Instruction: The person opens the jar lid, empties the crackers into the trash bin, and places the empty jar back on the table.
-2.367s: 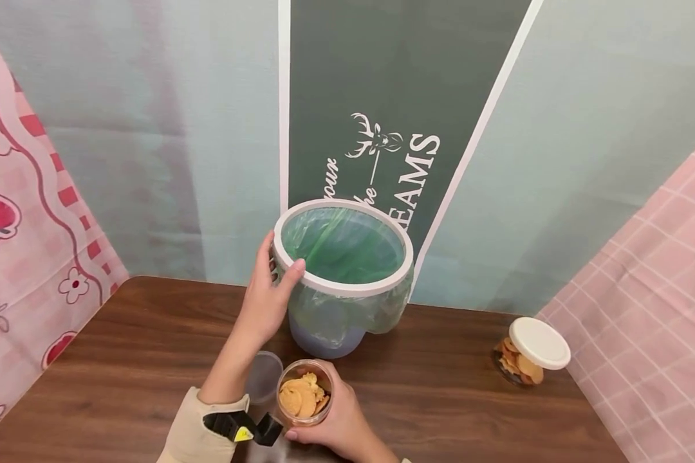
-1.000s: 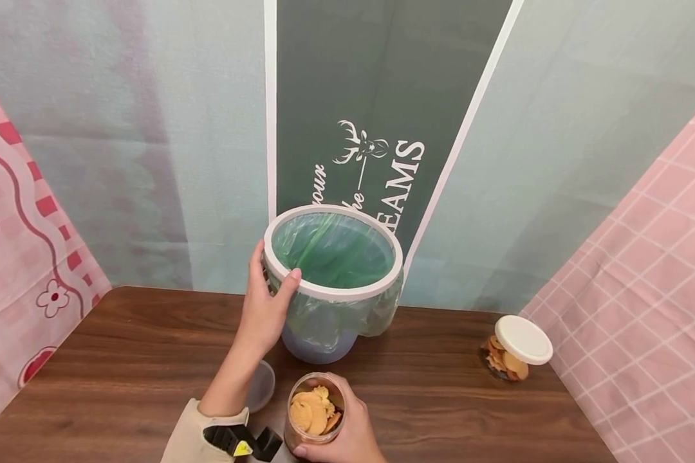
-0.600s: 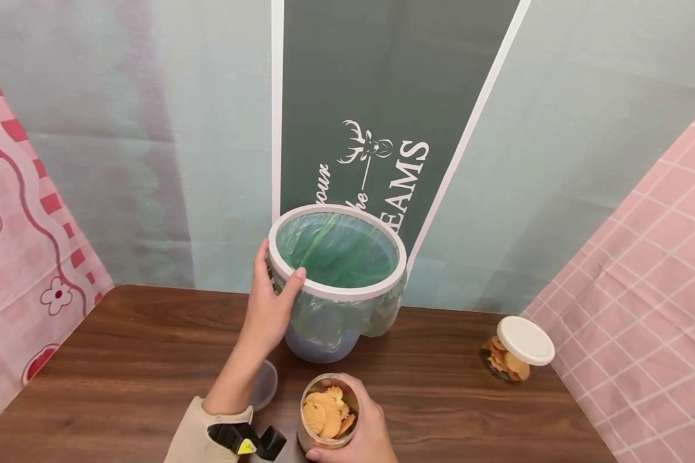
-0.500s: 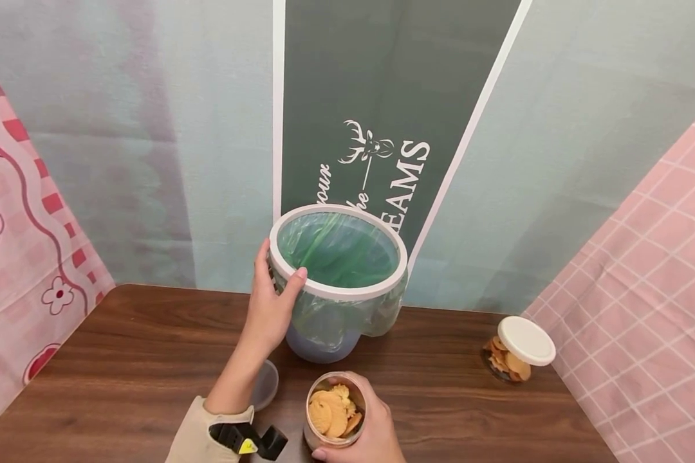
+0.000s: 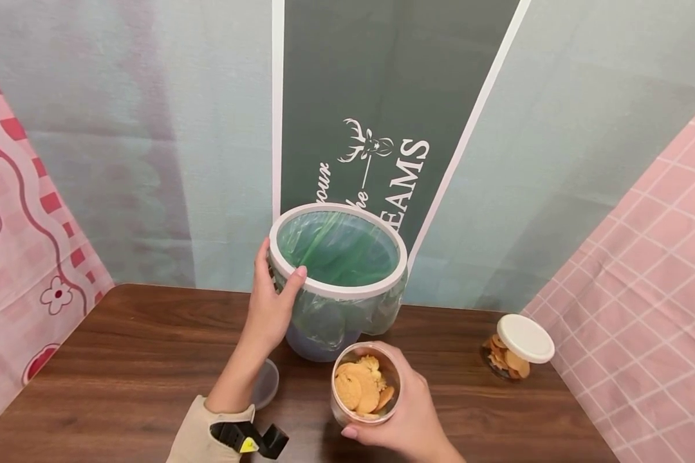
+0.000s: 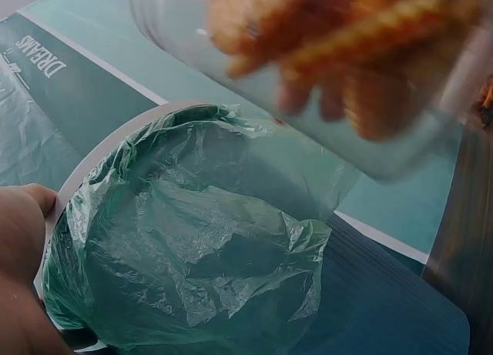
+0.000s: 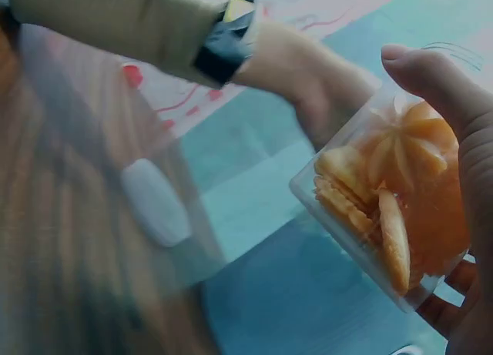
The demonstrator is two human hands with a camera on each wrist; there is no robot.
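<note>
My left hand (image 5: 269,312) grips the white rim (image 5: 347,292) of a bluish waste bin (image 5: 313,344), its thumb on top. A green bin bag (image 5: 324,315) lines the bin and hangs over its outside. With my right hand (image 5: 414,415) I hold a clear jar (image 5: 340,411), its mouth uncovered, above the table just in front of the bin. Round biscuits (image 5: 356,386) fill much of it; the right wrist view shows the jar (image 7: 308,182) side-on with thumb and fingers around it. In the left wrist view, the jar (image 6: 385,159) is blurred above the bag.
A translucent round lid (image 5: 264,384) lies on the wooden table (image 5: 168,360), partly behind my left forearm. At the right back stands another biscuit jar (image 5: 506,363) with a white lid (image 5: 526,338). Printed curtains (image 5: 226,161) rise behind the table.
My right hand has lifted the biscuit jar and brought it rightward and closer to the bin. The left hand keeps its grip on the rim.
</note>
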